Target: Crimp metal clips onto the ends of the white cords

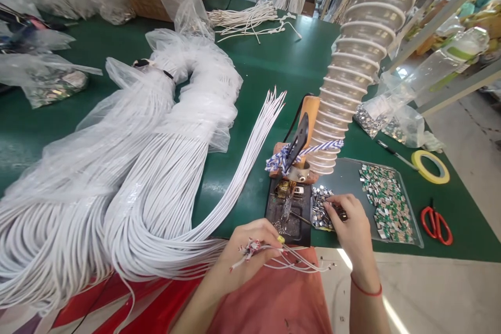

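Observation:
My left hand (pixel 252 250) is closed around several white cables (pixel 295 261), their stripped red and white wire ends sticking out over the palm. A bit of yellow shows at its fingertips. My right hand (pixel 352 222) reaches into a heap of small silver metal connector parts (pixel 320 206), thumb and forefinger pinched together. What lies between those fingertips is too small to make out. Between the hands sits a black work base (pixel 287 219) with a small fixture and metal bits on it. To the right, a clear tray (pixel 417 235) holds many small green-and-silver connectors (pixel 385 201).
Large bundles of white cable (pixel 156 182) in plastic cover the left side. A ribbed clear hose (pixel 352 62) comes down behind the base, tied with blue-and-white cord (pixel 279 160). Red-handled scissors (pixel 436 224), yellow tape (pixel 430 167) and a pen (pixel 395 154) lie at right.

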Tool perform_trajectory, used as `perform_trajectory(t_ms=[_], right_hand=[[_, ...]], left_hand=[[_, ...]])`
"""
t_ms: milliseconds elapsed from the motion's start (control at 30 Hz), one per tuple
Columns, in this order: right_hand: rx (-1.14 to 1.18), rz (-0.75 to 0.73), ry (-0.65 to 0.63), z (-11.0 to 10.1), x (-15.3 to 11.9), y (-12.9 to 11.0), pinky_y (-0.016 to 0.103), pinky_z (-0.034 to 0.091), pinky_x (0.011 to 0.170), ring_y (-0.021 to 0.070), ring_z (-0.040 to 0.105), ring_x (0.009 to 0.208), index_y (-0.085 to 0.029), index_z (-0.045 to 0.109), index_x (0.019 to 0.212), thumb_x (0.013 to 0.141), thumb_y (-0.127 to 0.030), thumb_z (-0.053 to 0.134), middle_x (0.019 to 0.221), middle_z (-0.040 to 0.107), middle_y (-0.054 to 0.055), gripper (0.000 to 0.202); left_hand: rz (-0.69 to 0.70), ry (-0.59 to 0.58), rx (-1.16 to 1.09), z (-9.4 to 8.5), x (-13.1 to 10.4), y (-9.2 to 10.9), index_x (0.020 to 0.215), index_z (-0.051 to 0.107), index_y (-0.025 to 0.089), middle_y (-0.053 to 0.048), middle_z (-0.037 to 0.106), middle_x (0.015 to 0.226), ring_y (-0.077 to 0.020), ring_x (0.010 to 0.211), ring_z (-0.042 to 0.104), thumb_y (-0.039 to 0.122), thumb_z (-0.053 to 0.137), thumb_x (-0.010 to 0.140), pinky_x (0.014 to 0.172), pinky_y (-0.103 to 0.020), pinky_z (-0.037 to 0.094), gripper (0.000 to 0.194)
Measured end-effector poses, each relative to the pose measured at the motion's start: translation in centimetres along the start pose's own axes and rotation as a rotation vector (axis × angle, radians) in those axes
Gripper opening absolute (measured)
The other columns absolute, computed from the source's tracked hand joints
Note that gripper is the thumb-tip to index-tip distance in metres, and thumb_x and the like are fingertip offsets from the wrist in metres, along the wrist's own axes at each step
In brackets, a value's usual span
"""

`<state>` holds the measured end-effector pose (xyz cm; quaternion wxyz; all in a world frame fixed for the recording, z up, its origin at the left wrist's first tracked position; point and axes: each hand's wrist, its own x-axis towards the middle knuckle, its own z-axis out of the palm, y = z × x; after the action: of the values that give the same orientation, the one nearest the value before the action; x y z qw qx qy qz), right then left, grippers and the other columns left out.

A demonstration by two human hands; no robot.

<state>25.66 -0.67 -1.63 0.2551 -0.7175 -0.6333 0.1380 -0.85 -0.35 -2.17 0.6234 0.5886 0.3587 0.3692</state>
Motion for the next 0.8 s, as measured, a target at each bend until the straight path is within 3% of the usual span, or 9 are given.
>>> perform_trajectory(t_ms=[300, 800], right_hand=[[0.05, -0.039, 0.035, 0.0, 0.2, 0.3, 0.037, 0.043, 0.075, 0.0255, 0.057, 0.083, -0.024, 0.062, 0.082, 0.095, -0.031, 0.053, 0.084, 0.068, 0.006, 0.018], [0.166, 0.048, 0.151, 0.2, -0.2, 1.1, 0.037, 0.048, 0.073, 0.0249, 0.062, 0.084, -0.021, 0.066, 0.092, 0.096, -0.034, 0.053, 0.089, 0.068, 0.008, 0.019]], left_hand=[[0.084, 0.005, 0.097, 0.4, 0.2, 0.9, 0.078, 0.077, 0.015, -0.007, 0.071, 0.081, -0.0165, 0.074, 0.067, 0.035, 0.063, 0.094, 0.07, -0.025, 0.05, 0.029], [0.036, -0.041, 0.077, 0.0, 0.0, 0.6, 0.077, 0.073, 0.015, -0.007, 0.069, 0.084, -0.0167, 0.077, 0.066, 0.028, 0.06, 0.094, 0.072, -0.025, 0.049, 0.025]])
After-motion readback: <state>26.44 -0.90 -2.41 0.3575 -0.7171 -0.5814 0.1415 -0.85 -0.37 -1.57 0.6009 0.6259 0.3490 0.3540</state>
